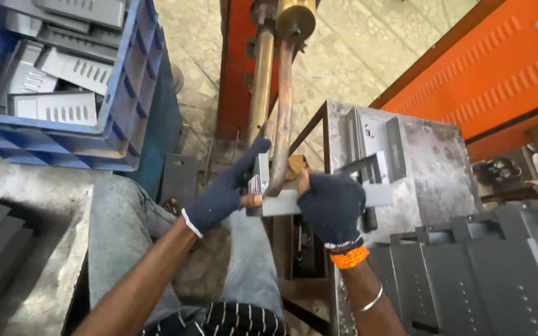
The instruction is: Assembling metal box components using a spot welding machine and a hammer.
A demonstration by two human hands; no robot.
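Both hands wear dark blue gloves with open fingertips. My left hand and my right hand grip a grey bent sheet-metal bracket with slots, one hand at each end. The bracket is pressed against the curved copper arm of a welding machine, just under its brass electrode head. An orange band and a metal bangle circle my right wrist. My jeans-clad knees are below the hands.
A blue plastic crate at upper left holds several grey slotted brackets. More grey brackets stand on a steel table to the right. Dark grey panels lie at lower right. An orange machine cover fills the upper right.
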